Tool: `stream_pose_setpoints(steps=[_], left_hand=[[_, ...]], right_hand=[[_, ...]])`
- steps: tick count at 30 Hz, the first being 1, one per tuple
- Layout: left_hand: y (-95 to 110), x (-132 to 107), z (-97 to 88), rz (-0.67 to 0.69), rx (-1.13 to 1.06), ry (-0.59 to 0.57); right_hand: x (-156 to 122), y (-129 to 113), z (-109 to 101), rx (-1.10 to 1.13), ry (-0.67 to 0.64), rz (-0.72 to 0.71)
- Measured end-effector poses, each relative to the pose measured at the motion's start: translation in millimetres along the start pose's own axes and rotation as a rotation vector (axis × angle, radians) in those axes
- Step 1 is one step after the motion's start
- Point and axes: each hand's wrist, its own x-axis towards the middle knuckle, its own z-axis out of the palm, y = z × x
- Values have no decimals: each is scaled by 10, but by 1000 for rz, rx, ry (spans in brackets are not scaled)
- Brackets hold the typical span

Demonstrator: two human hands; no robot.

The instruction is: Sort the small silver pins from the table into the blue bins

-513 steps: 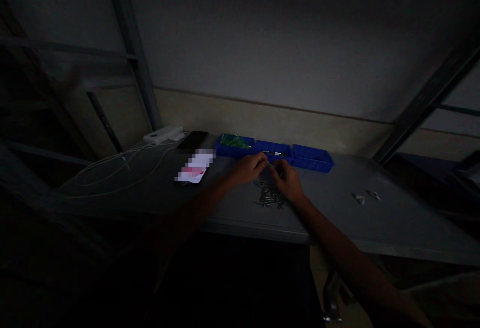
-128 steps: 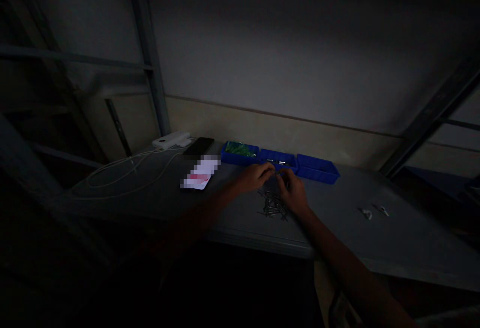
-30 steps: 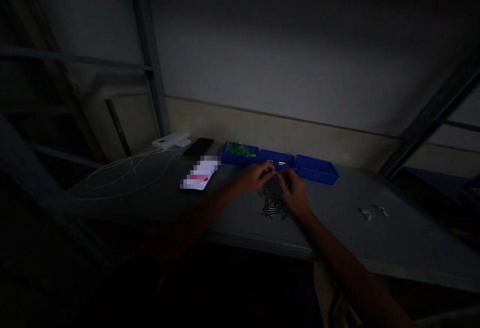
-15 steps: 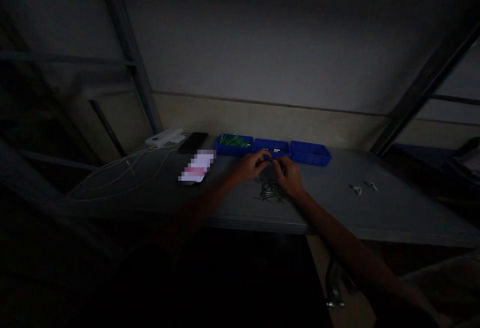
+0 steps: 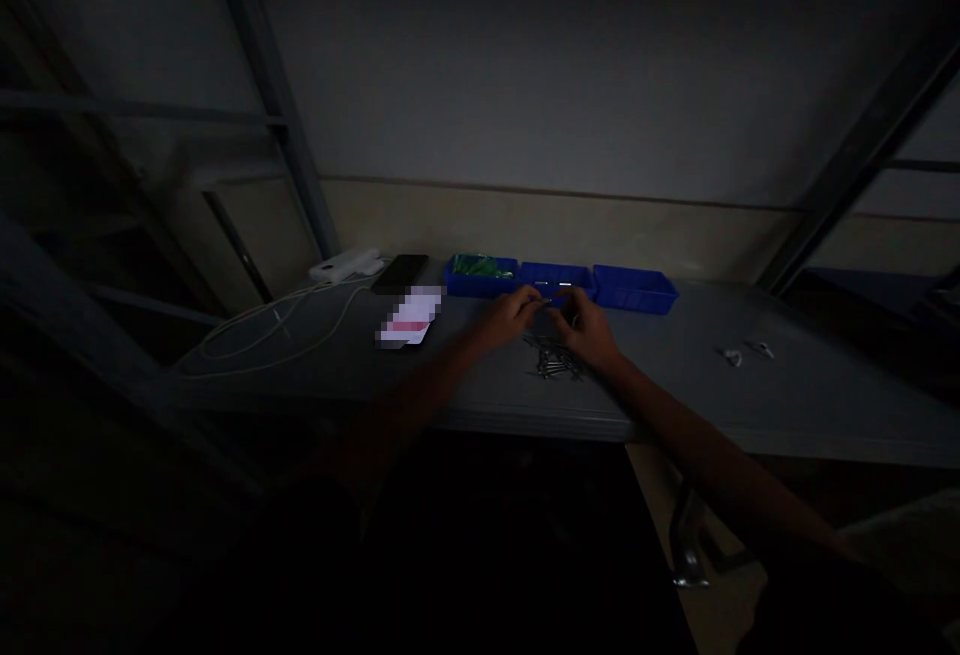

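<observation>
The scene is very dim. My left hand and my right hand meet fingertip to fingertip over a grey table, just in front of the middle blue bin. Both hands are pinched on a small metal piece that I cannot make out. A loose pile of small metal screws or pins lies on the table right below my right hand.
Three blue bins stand in a row by the wall: the left one holds green parts, the right one looks dark inside. A phone, a white card, a white charger with cables lie left. Two small metal pieces lie right.
My hands stay pinched together above the pile. The view has shifted a little, so the table and bins sit slightly higher and further right in the frame.
</observation>
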Motion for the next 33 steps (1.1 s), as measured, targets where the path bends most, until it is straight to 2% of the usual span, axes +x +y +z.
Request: stream_pose_setpoints(steps=[4,9,19,23,29,33], left_hand=[[-14,-3,12,20,31,-38],[-6,-8,35,-14,36,-69],[0,-9,61,66,12,-27],[-10,-3,71,51,37,-2],[62,-10,-14,62,54,9],[105,-20,-55,72,58,9]], right_hand=[[6,11,5,-24,-16,-72],[21,15,15,-50,-40,-82],[48,40,25,-20,-3,30],[40,18,35,-25,-4,10],[28,-14,39,-6,-17,36],[25,-28,32,-11,-44,-23]])
